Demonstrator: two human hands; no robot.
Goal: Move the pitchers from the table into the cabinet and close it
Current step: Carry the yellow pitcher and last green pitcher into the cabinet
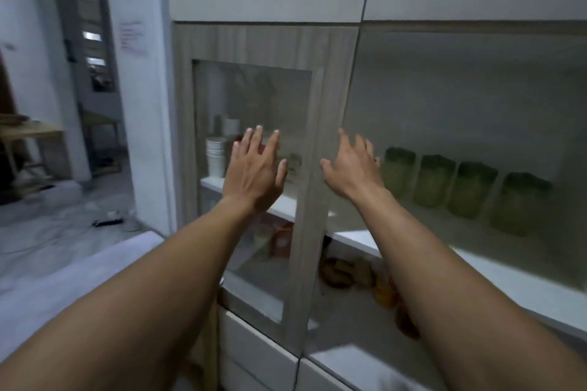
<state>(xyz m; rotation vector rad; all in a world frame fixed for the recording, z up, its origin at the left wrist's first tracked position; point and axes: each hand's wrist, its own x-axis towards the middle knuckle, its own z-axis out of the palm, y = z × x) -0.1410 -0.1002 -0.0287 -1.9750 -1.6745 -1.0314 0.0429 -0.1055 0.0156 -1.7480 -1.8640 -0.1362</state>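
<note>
Several green pitchers point(454, 187) stand in a row on the white shelf point(508, 276) behind the right glass pane of the cabinet. The left cabinet door point(320, 149) has a grey wood frame around a glass panel. My left hand point(257, 171) is open, its fingers spread flat against or just in front of that glass panel. My right hand point(352, 165) is open too, held at the door's right frame edge, fingers apart and holding nothing. Whether either palm touches the door is unclear.
A stack of white paper cups point(216, 155) and packaged food sit on shelves behind the left glass. White drawers point(257, 349) lie below the cabinet. To the left a doorway opens onto a tiled floor with cables point(108, 220) and a wooden table point(28, 130).
</note>
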